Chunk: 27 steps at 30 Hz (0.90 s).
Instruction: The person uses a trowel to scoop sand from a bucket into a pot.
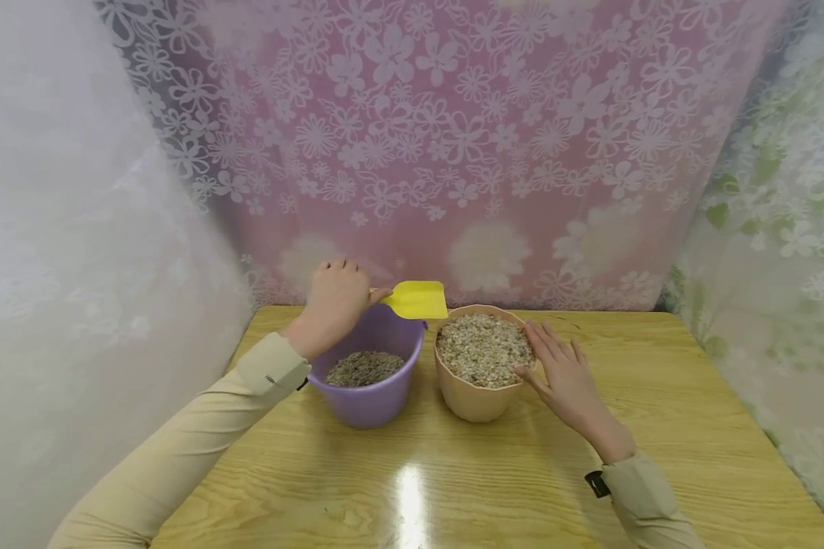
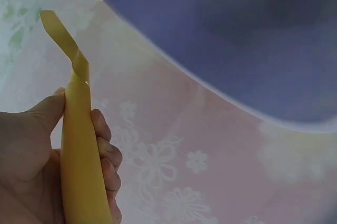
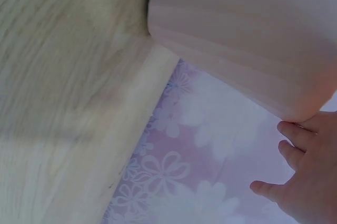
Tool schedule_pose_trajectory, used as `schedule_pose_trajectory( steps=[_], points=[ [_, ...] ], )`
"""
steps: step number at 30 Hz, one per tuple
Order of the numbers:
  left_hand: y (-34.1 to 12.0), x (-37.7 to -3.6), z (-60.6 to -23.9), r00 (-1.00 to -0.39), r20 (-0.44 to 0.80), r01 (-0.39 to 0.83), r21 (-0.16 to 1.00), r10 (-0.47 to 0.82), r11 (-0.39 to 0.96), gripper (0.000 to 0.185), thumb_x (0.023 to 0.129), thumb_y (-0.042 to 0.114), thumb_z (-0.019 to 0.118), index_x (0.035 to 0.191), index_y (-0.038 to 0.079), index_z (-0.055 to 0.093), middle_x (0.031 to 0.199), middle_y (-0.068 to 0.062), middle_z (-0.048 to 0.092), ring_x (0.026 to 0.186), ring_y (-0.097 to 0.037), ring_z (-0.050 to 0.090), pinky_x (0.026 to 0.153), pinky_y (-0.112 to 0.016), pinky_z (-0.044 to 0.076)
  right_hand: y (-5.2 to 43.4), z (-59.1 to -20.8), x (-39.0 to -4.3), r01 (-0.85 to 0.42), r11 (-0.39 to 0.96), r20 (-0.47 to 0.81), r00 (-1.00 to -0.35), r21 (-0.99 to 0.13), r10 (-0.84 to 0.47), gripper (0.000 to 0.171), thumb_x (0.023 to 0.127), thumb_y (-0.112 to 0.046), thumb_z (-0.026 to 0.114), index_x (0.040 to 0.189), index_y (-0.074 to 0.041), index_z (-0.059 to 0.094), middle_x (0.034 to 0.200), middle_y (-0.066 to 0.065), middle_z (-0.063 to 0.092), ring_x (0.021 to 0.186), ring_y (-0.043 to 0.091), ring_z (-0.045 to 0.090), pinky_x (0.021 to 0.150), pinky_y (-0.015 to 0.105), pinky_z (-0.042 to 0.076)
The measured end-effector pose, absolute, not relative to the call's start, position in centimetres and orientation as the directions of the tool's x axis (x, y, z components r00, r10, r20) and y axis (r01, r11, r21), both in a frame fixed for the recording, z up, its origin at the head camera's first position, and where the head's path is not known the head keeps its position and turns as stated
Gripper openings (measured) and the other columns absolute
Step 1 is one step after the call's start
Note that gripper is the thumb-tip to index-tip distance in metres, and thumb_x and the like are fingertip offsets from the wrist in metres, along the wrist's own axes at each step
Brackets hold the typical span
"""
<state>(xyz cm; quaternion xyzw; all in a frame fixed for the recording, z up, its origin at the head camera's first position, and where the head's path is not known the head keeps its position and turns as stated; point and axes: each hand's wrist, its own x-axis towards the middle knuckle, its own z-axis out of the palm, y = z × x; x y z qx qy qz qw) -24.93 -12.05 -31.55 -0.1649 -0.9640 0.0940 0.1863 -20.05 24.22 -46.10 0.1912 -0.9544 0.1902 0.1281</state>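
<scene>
Left hand (image 1: 334, 299): gripping smooth yellow plastic scoop (image 1: 417, 300), centre frame, above purple tub (image 1: 378, 393).
Right hand (image 1: 564, 377): fingers straight against round beige pot (image 1: 477, 402), brimful of coarse grain.

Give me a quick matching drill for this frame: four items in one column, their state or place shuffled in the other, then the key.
Items:
1. yellow scoop
2. purple bucket
3. peach cup
4. right hand

States or places:
A. filled with pale grain up to the rim
B. fingers straight, resting against the side of the peach cup
C. held by the left hand above the far rim of the purple bucket
D. holds only a shallow layer of darker grain at the bottom

Pairs: 1-C, 2-D, 3-A, 4-B
</scene>
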Motion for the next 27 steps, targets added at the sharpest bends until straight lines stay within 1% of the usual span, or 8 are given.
schedule_pose_trajectory(
  steps=[8,11,14,17,20,22,24,27],
  points=[
    [-15.7,-24.0,-32.3,-0.902,0.334,0.204,-0.23,0.274,0.952,0.059,0.098,0.058,0.056,0.064,0.011,0.058,0.075,-0.006,0.06,0.069,-0.023,0.054,0.063,-0.032,0.04,21.3,-44.3,-20.4,-0.499,0.835,0.363,-0.841,-0.234,-0.401,0.078,0.102,-0.045,0.057,0.16,-0.005,0.024,0.164,0.019,0.027,0.152,0.038,0.022,0.116,0.068,0.013],
    [-16.6,-23.8,-32.9,-0.888,0.351,0.194,-0.301,0.298,0.934,0.058,0.096,0.056,0.061,0.063,0.009,0.055,0.073,-0.007,0.057,0.069,-0.023,0.054,0.064,-0.033,0.041,19.0,-43.6,-20.7,-0.548,0.803,0.384,-0.811,-0.235,-0.442,0.077,0.102,-0.044,0.057,0.16,-0.005,0.024,0.165,0.017,0.026,0.153,0.036,0.021,0.118,0.064,0.013],
    [-16.9,-24.0,-33.5,-0.878,0.334,0.187,-0.419,0.343,0.888,0.058,0.093,0.056,0.065,0.067,0.006,0.057,0.072,-0.008,0.055,0.071,-0.023,0.054,0.067,-0.034,0.043,16.5,-43.1,-21.0,-0.588,0.778,0.402,-0.782,-0.223,-0.476,0.077,0.103,-0.05,0.052,0.16,-0.005,0.025,0.165,0.015,0.026,0.153,0.035,0.02,0.119,0.063,0.014],
    [-16.8,-24.4,-34.2,-0.897,0.243,0.181,-0.562,0.37,0.807,0.057,0.092,0.058,0.063,0.068,0.006,0.057,0.072,-0.005,0.051,0.072,-0.021,0.049,0.071,-0.033,0.041,14.0,-42.7,-21.3,-0.608,0.769,0.392,-0.768,-0.195,-0.507,0.082,0.103,-0.063,0.034,0.16,-0.005,0.023,0.166,0.014,0.024,0.154,0.032,0.018,0.12,0.062,0.014],
    [-16.5,-24.9,-35.0,-0.906,0.132,0.203,-0.699,0.403,0.685,0.058,0.094,0.059,0.059,0.065,0.009,0.056,0.07,-0.004,0.05,0.07,-0.019,0.046,0.071,-0.03,0.041,11.9,-42.5,-21.8,-0.612,0.768,0.366,-0.769,-0.188,-0.524,0.091,0.098,-0.072,0.022,0.16,-0.006,0.024,0.166,0.012,0.024,0.154,0.03,0.018,0.119,0.063,0.016],
    [-16.4,-25.3,-35.6,-0.903,0.047,0.237,-0.775,0.427,0.586,0.057,0.095,0.06,0.057,0.064,0.012,0.055,0.068,-0.001,0.051,0.069,-0.016,0.044,0.071,-0.028,0.04,10.7,-42.6,-22.0,-0.607,0.769,0.329,-0.781,-0.202,-0.53,0.091,0.098,-0.072,0.024,0.161,-0.007,0.022,0.167,0.011,0.021,0.155,0.029,0.015,0.119,0.063,0.016],
    [-16.4,-25.6,-36.2,-0.892,-0.024,0.274,-0.823,0.451,0.498,0.05,0.099,0.051,0.059,0.068,0.011,0.06,0.069,-0.002,0.055,0.07,-0.016,0.046,0.071,-0.028,0.041,9.9,-42.8,-22.1,-0.599,0.766,0.296,-0.794,-0.233,-0.531,0.088,0.1,-0.07,0.03,0.161,-0.008,0.02,0.168,0.008,0.016,0.156,0.026,0.012,0.119,0.063,0.015],
    [-16.2,-25.8,-37.1,-0.881,-0.137,0.325,-0.87,0.453,0.371,0.03,0.102,0.034,0.061,0.08,0.014,0.067,0.074,0.001,0.06,0.073,-0.015,0.05,0.074,-0.028,0.041,9.2,-43.1,-22.0,-0.589,0.766,0.262,-0.805,-0.258,-0.532,0.084,0.102,-0.064,0.038,0.162,-0.008,0.017,0.169,0.003,0.009,0.156,0.022,0.005,0.121,0.06,0.01]
  ],
)
